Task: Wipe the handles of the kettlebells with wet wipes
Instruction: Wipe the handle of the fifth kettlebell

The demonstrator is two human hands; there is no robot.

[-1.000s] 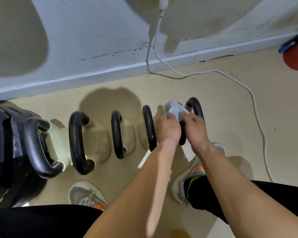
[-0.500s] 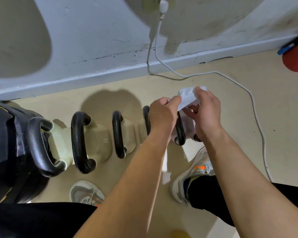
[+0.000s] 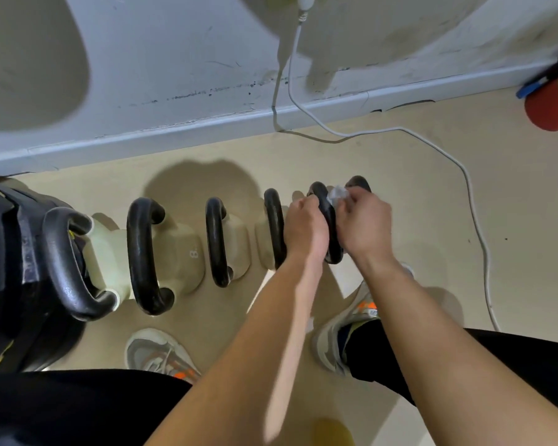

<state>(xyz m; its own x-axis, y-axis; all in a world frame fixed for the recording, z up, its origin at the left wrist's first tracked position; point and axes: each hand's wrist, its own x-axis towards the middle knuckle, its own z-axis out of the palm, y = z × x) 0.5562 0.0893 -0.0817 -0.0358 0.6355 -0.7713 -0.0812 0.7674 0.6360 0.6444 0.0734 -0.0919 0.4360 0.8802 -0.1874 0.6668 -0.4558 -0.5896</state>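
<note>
left hand point(image 3: 306, 226) grips kettlebell handle point(image 3: 333, 255) to steady it, right hand point(image 3: 364, 220) pinches wet wipe point(image 3: 335, 195) onto its top end for scrubbing.

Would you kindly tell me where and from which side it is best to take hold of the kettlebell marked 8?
Grip the black handle of the kettlebell marked 8 at the middle of its arch, coming straight down from above. The loop stands upright over the cream body, open underneath for fingers, and neighbouring kettlebells stand close on both sides.
</note>
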